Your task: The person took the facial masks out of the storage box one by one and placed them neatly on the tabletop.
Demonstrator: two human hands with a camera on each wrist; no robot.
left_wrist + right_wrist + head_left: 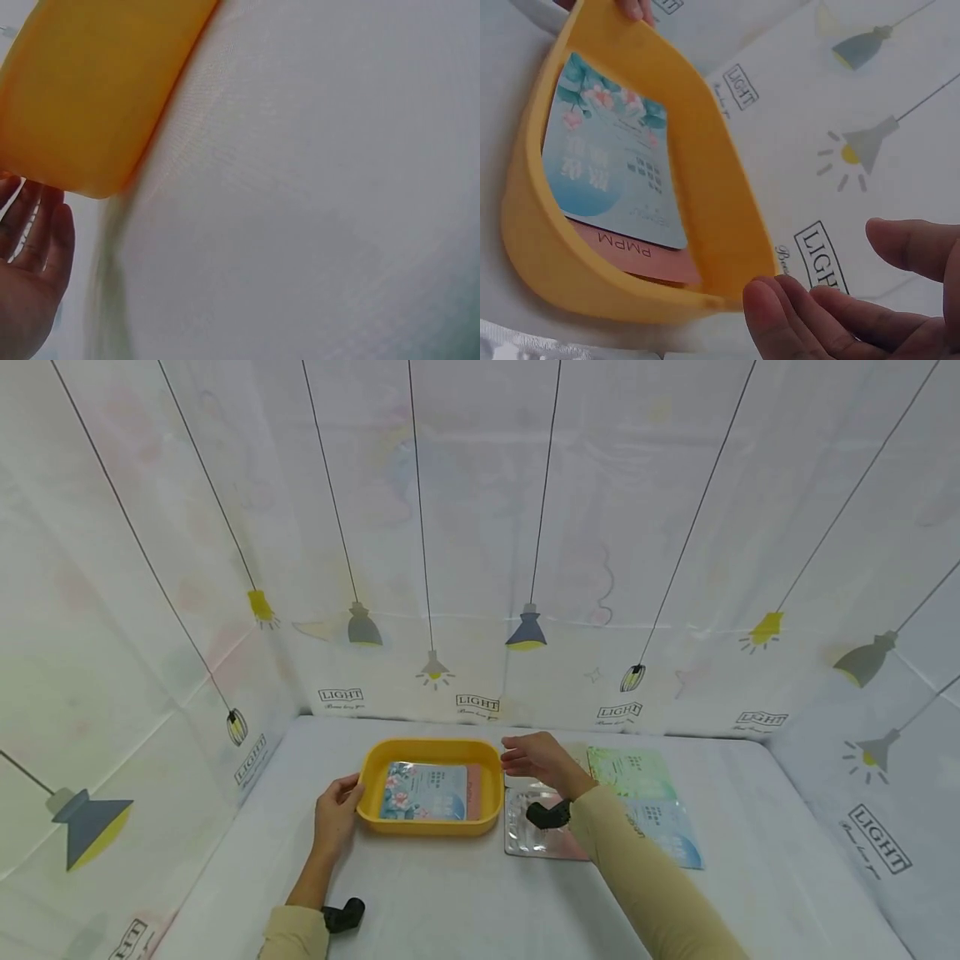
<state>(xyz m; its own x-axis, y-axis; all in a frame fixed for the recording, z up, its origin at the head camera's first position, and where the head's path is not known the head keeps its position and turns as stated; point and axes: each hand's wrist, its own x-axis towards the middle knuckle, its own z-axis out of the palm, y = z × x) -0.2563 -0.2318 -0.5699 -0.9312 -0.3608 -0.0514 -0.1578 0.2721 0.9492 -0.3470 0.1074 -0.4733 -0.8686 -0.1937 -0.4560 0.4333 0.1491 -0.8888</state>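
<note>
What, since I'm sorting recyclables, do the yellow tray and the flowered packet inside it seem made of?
Yellow tray: probably molded plastic, satin finish, judging by its smooth walls and rounded corners.
Flowered packet: perhaps plastic film or laminated foil, slightly glossy; it looks thin, flat, printed.

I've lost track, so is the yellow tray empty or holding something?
Holding something: inside the yellow tray, a blue floral packet lies partly over a pink packet.

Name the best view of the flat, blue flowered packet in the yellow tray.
Right wrist: the blue flowered packet appears largest, pattern clearest. Head shows it smaller; left wrist shows none, only the yellow tray from outside.
</note>
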